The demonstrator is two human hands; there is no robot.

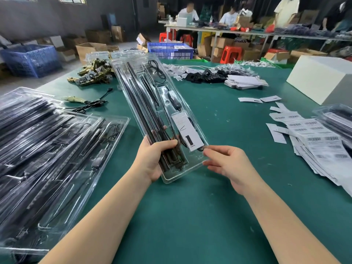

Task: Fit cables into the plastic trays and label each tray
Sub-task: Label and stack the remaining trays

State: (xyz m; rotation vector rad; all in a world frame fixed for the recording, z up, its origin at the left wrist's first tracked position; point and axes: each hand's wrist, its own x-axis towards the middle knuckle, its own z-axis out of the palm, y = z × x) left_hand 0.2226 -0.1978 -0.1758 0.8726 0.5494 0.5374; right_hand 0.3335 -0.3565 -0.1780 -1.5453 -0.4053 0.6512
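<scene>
The left hand (pixel 154 159) is near the middle of the frame. It grips the near end of a long clear plastic tray (pixel 144 88), with the thumb on top and the fingers under it. The right hand (pixel 226 164) is just to the right. Its fingers pinch the tray's near right corner. The tray is lifted off the green table (pixel 219 216) and slants up toward the upper middle of the frame.

Inside the tray lie long black rods (pixel 133 100) on the left side and a thin black cable (pixel 157 70) curled near the far end. A white label card (pixel 187 133) with a big black mark sits in the tray, close to the right hand.

At the left of the frame is a stack of filled trays (pixel 47 149). At the right lie sheets of barcode labels (pixel 314 140). Further back on the table are small white tags (pixel 259 99), a pile of brass-coloured metal parts (pixel 93 74) and a white box (pixel 322 79). In the upper left stands a blue crate (pixel 31 59).
</scene>
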